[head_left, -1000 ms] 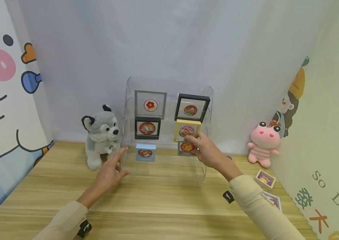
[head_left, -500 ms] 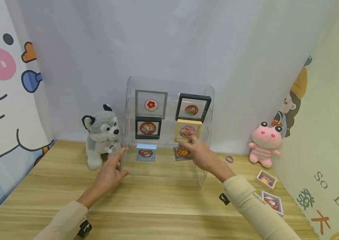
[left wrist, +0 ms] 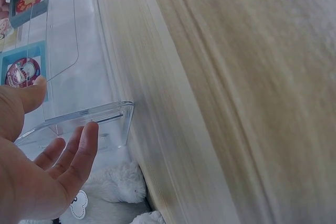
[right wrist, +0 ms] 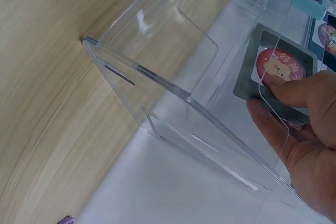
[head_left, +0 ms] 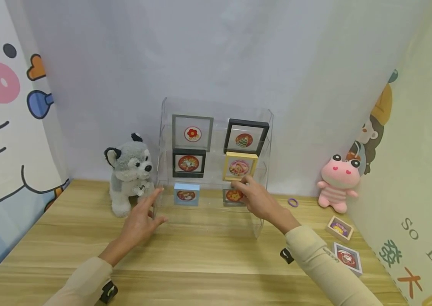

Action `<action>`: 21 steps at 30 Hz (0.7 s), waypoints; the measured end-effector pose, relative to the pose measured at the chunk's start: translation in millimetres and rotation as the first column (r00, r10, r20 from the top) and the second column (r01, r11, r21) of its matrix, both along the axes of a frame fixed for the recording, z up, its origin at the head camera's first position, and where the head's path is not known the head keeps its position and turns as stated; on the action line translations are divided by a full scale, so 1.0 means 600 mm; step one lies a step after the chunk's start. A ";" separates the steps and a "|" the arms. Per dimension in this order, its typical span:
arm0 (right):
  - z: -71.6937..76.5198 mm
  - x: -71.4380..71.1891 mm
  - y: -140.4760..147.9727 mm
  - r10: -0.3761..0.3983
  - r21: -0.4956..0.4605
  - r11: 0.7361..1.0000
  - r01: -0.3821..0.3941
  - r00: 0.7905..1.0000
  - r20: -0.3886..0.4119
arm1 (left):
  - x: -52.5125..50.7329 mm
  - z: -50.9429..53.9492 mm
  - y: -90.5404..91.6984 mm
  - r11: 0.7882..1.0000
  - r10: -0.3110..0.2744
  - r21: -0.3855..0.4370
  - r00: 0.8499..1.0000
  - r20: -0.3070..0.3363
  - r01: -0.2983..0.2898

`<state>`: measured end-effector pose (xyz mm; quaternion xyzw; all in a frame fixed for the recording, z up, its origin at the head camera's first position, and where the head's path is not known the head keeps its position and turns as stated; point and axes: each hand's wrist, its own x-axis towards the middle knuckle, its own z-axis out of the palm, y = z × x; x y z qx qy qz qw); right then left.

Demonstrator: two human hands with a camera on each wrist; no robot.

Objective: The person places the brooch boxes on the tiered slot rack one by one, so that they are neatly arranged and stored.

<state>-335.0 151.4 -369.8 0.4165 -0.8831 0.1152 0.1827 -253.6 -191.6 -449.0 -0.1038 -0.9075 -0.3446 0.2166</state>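
Observation:
A clear acrylic tiered stand (head_left: 208, 219) holds several small square frames with round pictures. At its lower right my right hand (head_left: 260, 199) pinches a small grey frame (right wrist: 251, 59) with a red round picture, thumb on the front and fingers at its edge and behind. Directly above that hand is a yellow frame (head_left: 256, 163). My left hand (head_left: 137, 223) is at the stand's left side, fingers extended and thumb apart; whether it touches the panel I cannot tell. Nearest to it on the bottom tier is a light blue frame (head_left: 186, 187).
Two black frames and a grey one fill the upper tiers. A husky plush (head_left: 124, 187) sits left of the stand, a pink plush (head_left: 339, 182) to the right. A purple ring (head_left: 292, 202), a wooden-coloured frame (head_left: 339, 228) and a white frame (head_left: 348, 258) lie on the table at right.
My right hand has moved slightly down and left with the small grey frame, which shifted left, then slightly back right. The purple ring has come into full view. The left hand stays put.

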 end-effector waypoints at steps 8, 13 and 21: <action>-0.001 0.005 0.007 -0.011 -0.019 1.000 0.012 0.999 0.043 | -0.001 -0.002 0.003 1.000 -0.006 -0.001 1.000 -0.005 0.006; 0.004 0.007 0.011 -0.017 -0.032 0.999 0.020 0.997 0.074 | -0.001 -0.003 0.004 1.000 -0.005 0.002 1.000 -0.008 0.005; 0.023 0.014 0.024 -0.047 -0.038 0.998 0.050 0.994 0.096 | -0.003 -0.004 0.002 1.000 0.004 0.003 1.000 -0.012 -0.004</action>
